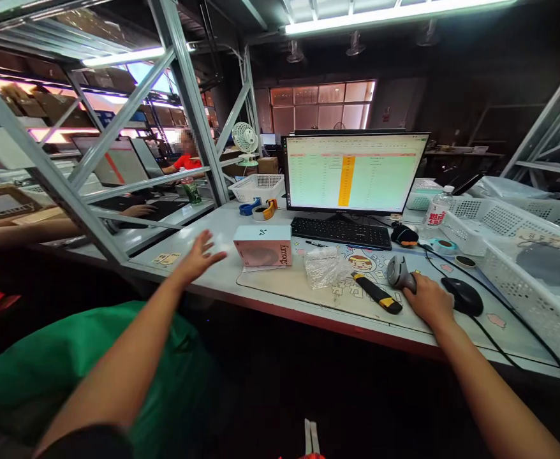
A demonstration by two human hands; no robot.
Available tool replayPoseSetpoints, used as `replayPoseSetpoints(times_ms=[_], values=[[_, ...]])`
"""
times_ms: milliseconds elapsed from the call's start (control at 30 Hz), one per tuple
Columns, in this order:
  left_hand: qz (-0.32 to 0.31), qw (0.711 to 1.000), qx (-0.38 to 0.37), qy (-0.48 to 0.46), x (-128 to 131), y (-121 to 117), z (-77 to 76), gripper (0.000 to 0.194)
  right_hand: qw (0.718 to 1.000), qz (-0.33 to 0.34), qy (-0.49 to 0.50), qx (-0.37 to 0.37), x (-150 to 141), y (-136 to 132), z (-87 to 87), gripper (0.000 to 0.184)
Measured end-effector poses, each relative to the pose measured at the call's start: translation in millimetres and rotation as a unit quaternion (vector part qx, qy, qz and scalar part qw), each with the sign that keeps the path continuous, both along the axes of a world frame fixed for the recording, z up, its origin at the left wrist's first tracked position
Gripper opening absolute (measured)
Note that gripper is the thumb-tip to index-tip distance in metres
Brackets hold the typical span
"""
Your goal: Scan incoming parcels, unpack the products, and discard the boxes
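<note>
My left hand (199, 256) is raised at the desk's front edge, fingers apart, with nothing in it. Just to its right stands a pink box (263, 247) with a pale blue top and dark lettering. My right hand (429, 298) is wrapped round the handle of a grey barcode scanner (400, 274), low over the desk mat. Between the box and the scanner lie a crumpled piece of clear bubble wrap (326, 266) and a black and yellow utility knife (376, 293). A black mouse (462, 296) sits right of my right hand.
Behind stand a monitor (351, 175) and a black keyboard (341, 233). Tape dispensers (263, 209) and a white basket (257, 187) are at back left, white baskets (529, 274) at right. A metal rack post (191, 102) rises at left; another person's arm (26, 236) reaches beyond it.
</note>
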State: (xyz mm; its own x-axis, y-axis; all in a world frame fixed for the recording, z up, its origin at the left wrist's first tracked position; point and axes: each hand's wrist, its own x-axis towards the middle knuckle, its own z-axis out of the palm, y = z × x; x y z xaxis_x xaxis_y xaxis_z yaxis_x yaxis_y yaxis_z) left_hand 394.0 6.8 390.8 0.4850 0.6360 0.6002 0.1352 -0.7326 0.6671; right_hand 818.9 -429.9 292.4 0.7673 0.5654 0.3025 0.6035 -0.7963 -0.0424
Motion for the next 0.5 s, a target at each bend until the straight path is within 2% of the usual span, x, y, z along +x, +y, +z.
replayPoseSetpoints(times_ms=[67, 100, 133, 200, 267, 367, 433, 500], values=[[-0.032, 0.99, -0.132, 0.033, 28, 13, -16.3, 0.099, 1.0, -0.001, 0.0, -0.001, 1, 0, -0.6, 0.051], [-0.061, 0.979, -0.187, 0.05, 43, 16, -22.6, 0.102, 1.0, -0.004, 0.0, -0.002, 1, 0, -0.7, 0.051], [-0.092, 0.969, -0.221, 0.064, 57, 18, -27.3, 0.099, 1.0, -0.008, 0.001, -0.003, 1, 0, -0.9, 0.052], [-0.133, 0.96, -0.234, 0.079, 74, 17, -31.7, 0.092, 1.0, -0.014, 0.002, -0.004, 2, 0, -1.7, 0.053], [-0.11, 0.973, -0.19, 0.063, 76, 13, -30.8, 0.09, 1.0, -0.016, 0.0, -0.003, 3, 1, -2.9, 0.054], [-0.036, 0.999, -0.008, 0.009, 56, -2, -26.8, 0.075, 1.0, -0.017, -0.001, -0.003, 5, 1, -5.2, 0.053], [0.0, 0.994, 0.107, -0.015, 38, -15, -25.9, 0.058, 1.0, -0.016, 0.0, -0.008, 6, 1, -6.2, 0.053], [0.021, 0.989, 0.144, -0.029, 22, -29, -27.1, 0.051, 1.0, -0.014, -0.005, -0.01, 6, 0, -6.4, 0.052]])
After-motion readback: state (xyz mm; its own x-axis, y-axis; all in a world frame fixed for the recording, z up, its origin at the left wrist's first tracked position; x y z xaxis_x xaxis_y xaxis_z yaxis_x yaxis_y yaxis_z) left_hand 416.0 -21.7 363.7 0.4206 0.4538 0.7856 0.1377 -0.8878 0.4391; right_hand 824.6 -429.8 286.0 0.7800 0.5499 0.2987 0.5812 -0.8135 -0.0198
